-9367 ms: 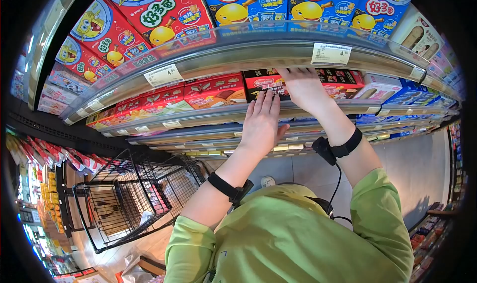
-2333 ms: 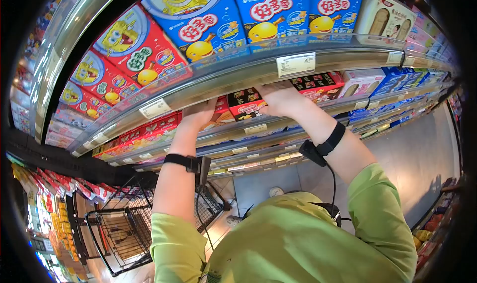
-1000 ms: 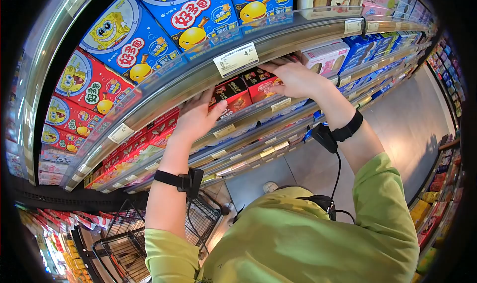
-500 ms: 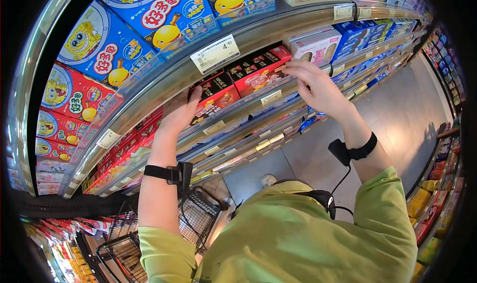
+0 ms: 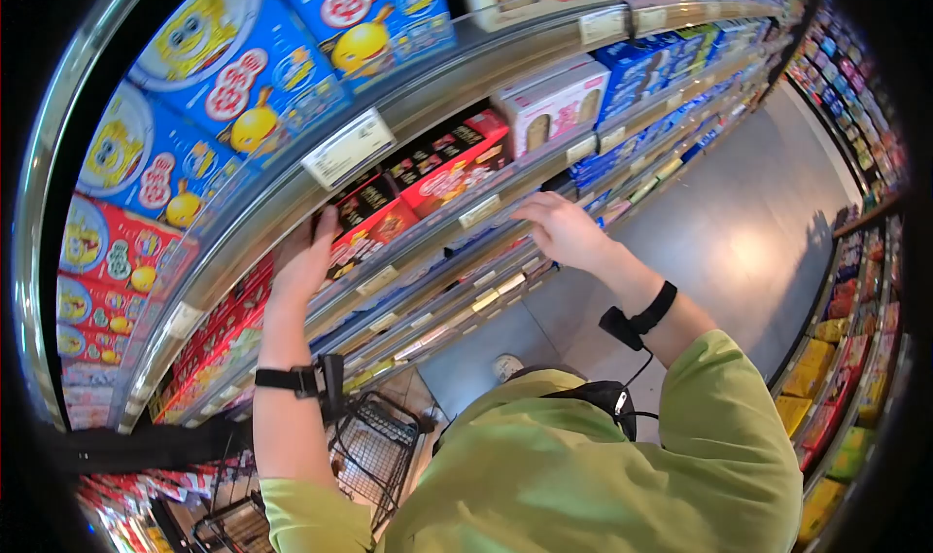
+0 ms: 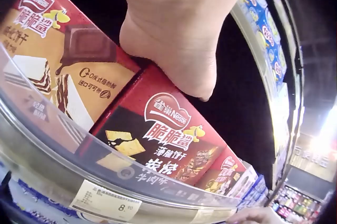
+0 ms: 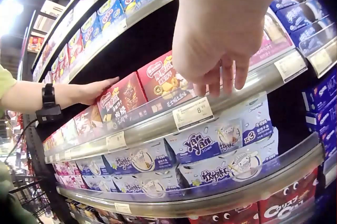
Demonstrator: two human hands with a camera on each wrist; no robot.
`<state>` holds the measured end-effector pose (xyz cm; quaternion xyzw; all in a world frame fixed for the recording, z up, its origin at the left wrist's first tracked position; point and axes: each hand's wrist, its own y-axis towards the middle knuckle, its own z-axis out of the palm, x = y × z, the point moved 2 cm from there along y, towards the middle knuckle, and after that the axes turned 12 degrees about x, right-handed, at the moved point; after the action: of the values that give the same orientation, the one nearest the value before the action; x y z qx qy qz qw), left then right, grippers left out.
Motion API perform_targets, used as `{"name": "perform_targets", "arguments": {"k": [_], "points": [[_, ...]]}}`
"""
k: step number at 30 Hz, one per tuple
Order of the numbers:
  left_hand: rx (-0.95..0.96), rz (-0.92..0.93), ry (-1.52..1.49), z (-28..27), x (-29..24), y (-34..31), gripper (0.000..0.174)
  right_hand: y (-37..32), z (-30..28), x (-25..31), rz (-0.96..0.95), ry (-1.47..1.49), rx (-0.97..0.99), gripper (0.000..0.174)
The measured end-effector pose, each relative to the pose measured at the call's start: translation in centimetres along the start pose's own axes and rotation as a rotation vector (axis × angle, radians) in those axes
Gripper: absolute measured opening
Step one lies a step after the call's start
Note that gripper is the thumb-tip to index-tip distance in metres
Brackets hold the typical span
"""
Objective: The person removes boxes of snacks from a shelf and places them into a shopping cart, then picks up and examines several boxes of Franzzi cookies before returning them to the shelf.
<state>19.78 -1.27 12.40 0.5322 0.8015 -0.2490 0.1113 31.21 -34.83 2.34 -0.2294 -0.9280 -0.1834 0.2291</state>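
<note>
My left hand (image 5: 304, 263) reaches under the upper shelf, over the tops of the red Nestle snack boxes. In the left wrist view, its thumb side lies above a red-and-black biscuit box (image 6: 163, 134), beside a wafer box (image 6: 87, 50) with chocolate pictured on it; the other fingers are hidden. My right hand (image 5: 567, 230) is in front of the shelf with relaxed, slightly bent fingers and nothing in it. Close by it is another red-and-black biscuit box (image 5: 452, 169). Seen from the right wrist, the left hand (image 7: 97, 90) lies along the box tops with straight fingers.
A clear shelf lip (image 7: 184, 98) runs before the boxes, with a price tag (image 7: 193, 114) on the rail. Pale blue Yan Yan boxes (image 7: 210, 142) fill the shelf below. Blue cartoon boxes (image 5: 209, 57) stand above. Behind at lower left is a black wire cart (image 5: 374, 456).
The right hand has come off the red-and-black boxes and drawn back from the shelf. The left hand stays over the box tops. The head view has swung right along the shelf.
</note>
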Motion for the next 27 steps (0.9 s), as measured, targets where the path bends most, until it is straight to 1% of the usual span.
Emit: {"name": "perform_targets", "arguments": {"k": [2,4,5,7,8,9,11,12,13,14,15,17,18,19,21,25,27], "points": [[0.028,0.014,-0.03,0.6,-0.1,-0.4,0.059,-0.2,-0.4,0.0,0.024,0.017,0.005,0.032],[-0.342,0.202,0.172,1.1,-0.2,-1.3,0.056,-0.3,-1.0,0.2,-0.063,-0.023,-0.1,0.032],[-0.342,0.214,0.173,1.5,-0.2,-1.5,0.056,0.1,-1.7,0.4,-0.057,-0.028,-0.108,0.032],[-0.426,0.315,0.282,1.9,-0.5,-2.1,0.057,0.9,-4.0,0.9,-0.116,-0.112,-0.329,0.032],[-0.418,0.352,0.246,2.1,-0.8,-2.7,0.055,1.4,-4.9,0.5,-0.071,-0.148,-0.356,0.033],[-0.421,0.357,0.249,2.3,-1.3,-3.2,0.055,2.1,-6.1,0.7,-0.071,-0.151,-0.362,0.033],[-0.426,0.474,0.244,2.6,-2.5,-4.4,0.054,3.5,-8.7,1.3,-0.052,-0.218,-0.485,0.033],[-0.428,0.502,0.243,2.8,-2.9,-4.9,0.054,4.2,-9.4,0.8,-0.054,-0.221,-0.49,0.033],[-0.434,0.504,0.244,3.1,-3.2,-5.5,0.054,5.1,-10.0,0.2,-0.016,-0.292,-0.48,0.036],[-0.42,0.48,0.251,3.5,-3.4,-6.1,0.054,5.9,-10.6,-0.2,0.019,-0.363,-0.469,0.04],[-0.408,0.456,0.258,3.7,-3.4,-6.7,0.054,6.6,-11.0,-0.8,0.011,-0.365,-0.473,0.04],[-0.411,0.448,0.252,4.2,-3.3,-7.7,0.054,8.1,-10.8,-2.6,0.081,-0.49,-0.283,0.043],[-0.386,0.423,0.252,4.5,-3.2,-8.2,0.054,8.8,-10.5,-4.0,0.075,-0.493,-0.18,0.045],[-0.36,0.397,0.251,4.6,-3.0,-8.8,0.054,9.0,-10.4,-4.3,0.064,-0.496,-0.186,0.045],[-0.359,0.382,0.254,5.0,-1.8,-9.5,0.054,9.4,-10.2,-4.7,0.034,-0.558,-0.079,0.045],[-0.348,0.331,0.227,5.7,-0.6,-10.9,0.051,9.2,-10.4,-4.3,-0.06,-0.524,-0.168,0.041],[-0.33,0.318,0.22,6.0,-0.2,-11.3,0.05,9.1,-10.8,-4.0,-0.071,-0.515,-0.165,0.041]]}}
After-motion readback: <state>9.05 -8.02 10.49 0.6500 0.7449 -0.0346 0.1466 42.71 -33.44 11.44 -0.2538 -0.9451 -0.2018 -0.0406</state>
